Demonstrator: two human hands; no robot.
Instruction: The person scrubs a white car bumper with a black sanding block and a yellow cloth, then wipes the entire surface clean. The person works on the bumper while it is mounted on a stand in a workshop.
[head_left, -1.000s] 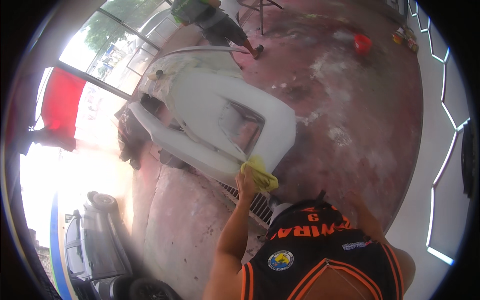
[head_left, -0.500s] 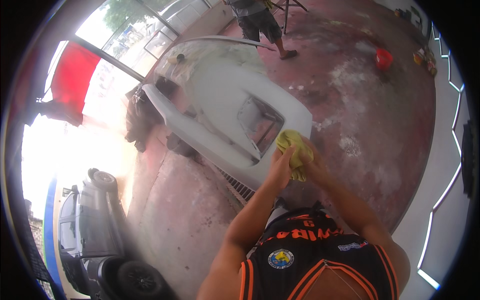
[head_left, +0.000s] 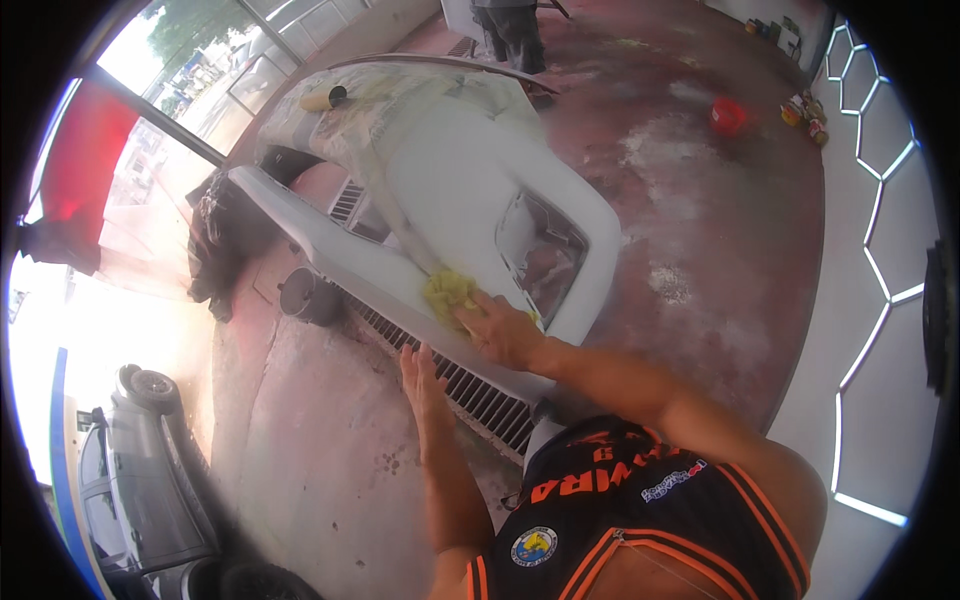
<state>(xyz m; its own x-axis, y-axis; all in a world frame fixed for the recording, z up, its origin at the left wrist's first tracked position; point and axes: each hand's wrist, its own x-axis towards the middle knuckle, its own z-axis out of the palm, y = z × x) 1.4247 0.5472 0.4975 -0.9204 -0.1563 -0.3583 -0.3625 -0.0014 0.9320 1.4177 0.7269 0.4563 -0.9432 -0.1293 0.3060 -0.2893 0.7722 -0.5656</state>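
A yellow-green cloth (head_left: pixel 450 294) lies bunched against the lower bar of a white car bumper (head_left: pixel 465 160). My right hand (head_left: pixel 500 330) grips this cloth, its arm reaching across in front of me, and presses it on the white surface. To the left, my left hand (head_left: pixel 425 378) is raised above the floor grate, its fingers stretched out and holding nothing. It is apart from the bumper, just short of its near edge. Beside the cloth, a rectangular opening (head_left: pixel 550 255) is cut through the bumper's right part.
Under the bumper runs a metal floor grate (head_left: pixel 490 410). A dark bucket (head_left: pixel 310 297) stands left of it, and a red bucket (head_left: pixel 728 117) far right. Another person (head_left: pixel 510 35) stands at the back. A grey vehicle (head_left: pixel 150 480) is at lower left. Masking sheet covers the bumper's far side.
My hands were together on the cloth at the bumper's right end. Now my right hand has carried it left onto the lower bar, and my left hand has let go. The view has shifted.
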